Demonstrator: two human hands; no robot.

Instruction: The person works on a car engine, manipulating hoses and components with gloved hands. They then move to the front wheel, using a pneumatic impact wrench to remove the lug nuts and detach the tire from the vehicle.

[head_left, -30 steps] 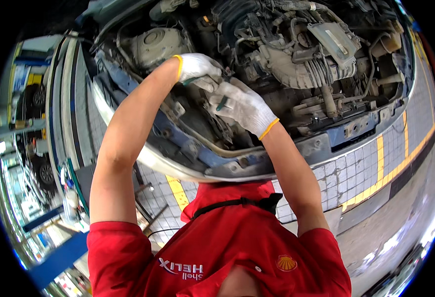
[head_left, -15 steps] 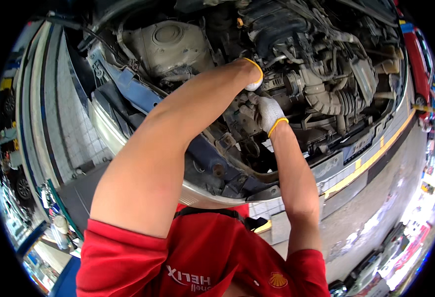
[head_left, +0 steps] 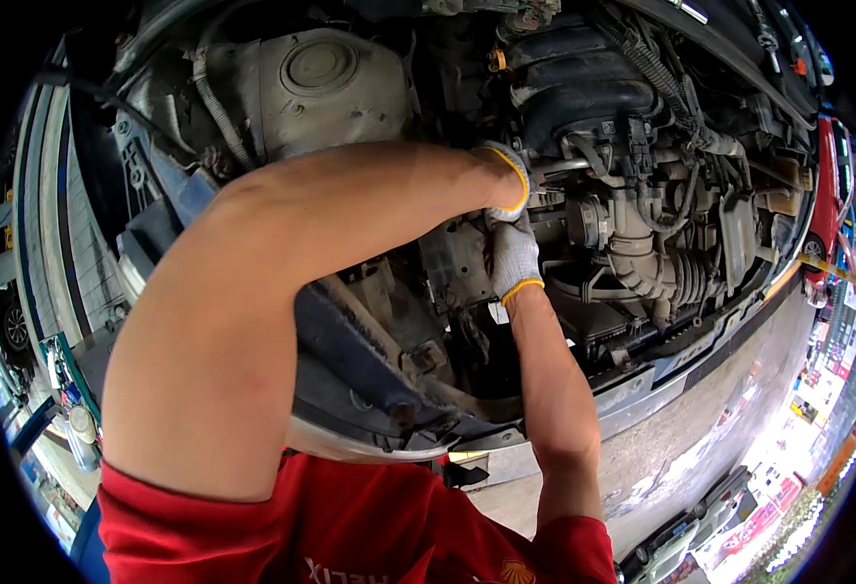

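Both my hands are in white knit gloves with yellow cuffs, deep in a car's engine bay. My left hand [head_left: 513, 185] reaches down beside the black intake manifold [head_left: 583, 92]. Its wrist and cuff show, but its fingers are hidden among the engine parts. Just below it, my right hand [head_left: 517, 257] points inward, its fingertips out of sight under the left hand. Whether either hand grips anything is not visible. A dusty metal bracket [head_left: 455, 261] lies left of my right hand, and a ribbed air intake hose [head_left: 676, 280] runs to its right.
A round-topped strut tower [head_left: 321, 66] stands at the upper left. Across the near side runs the car's front crossmember [head_left: 350, 365], close to my body. Hoses and wiring crowd the right side of the bay. A red car [head_left: 825, 185] is parked at the far right.
My view has shifted closer over the engine bay. My right hand has moved in against the left, and its fingers, seen before, are now hidden. My left elbow has swung outward.
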